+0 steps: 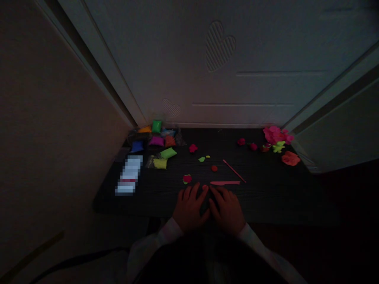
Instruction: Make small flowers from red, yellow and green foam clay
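Hands (189, 207) flank a reddish piece (204, 186), the left apparently touching.

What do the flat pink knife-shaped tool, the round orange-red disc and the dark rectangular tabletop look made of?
Pink knife-shaped tool: probably smooth plastic, evenly coloured and thin. Orange-red disc: perhaps matte modelling clay, softly rounded. Dark tabletop: possibly wood or laminate, dull, with fine parallel lines.

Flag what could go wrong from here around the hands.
The pink knife lies just beyond the right hand, so a forward slide might knock it. The small reddish piece at the fingertips of the left hand could be squashed by a hard press. The scene is dim, so the tiny yellow piece might be overlooked on the dark table.
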Demonstrator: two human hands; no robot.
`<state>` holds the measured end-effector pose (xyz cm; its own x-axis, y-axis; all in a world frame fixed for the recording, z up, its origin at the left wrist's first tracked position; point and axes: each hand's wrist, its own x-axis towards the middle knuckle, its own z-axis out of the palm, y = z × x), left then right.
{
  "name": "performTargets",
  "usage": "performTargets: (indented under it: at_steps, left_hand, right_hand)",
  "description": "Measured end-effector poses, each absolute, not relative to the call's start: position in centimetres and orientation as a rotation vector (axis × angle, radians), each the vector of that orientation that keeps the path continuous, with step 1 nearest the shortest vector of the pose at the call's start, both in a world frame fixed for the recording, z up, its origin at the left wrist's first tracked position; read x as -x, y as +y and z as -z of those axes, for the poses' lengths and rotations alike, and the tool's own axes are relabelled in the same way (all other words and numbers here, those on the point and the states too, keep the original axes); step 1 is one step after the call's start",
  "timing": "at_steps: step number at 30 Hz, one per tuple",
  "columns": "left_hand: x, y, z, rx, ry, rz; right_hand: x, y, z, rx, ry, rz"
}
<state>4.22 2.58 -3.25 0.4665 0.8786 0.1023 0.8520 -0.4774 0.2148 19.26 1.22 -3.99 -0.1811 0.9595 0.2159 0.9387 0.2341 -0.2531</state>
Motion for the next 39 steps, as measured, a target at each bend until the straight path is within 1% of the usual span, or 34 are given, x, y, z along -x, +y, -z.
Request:
performTargets:
  at_steps: [26, 39]
  left_hand:
    - [-4.15, 2.61, 3.15, -2.575, 1.510, -0.263]
    - [-4.16, 2.57, 3.44, -2.573, 1.516, -0.323]
  right_hand:
    - [-19.41, 1.20, 4.37, 1.705, -2.133, -0.100]
    - [-19.45, 1.20, 4.38, 1.711, -2.135, -0.112]
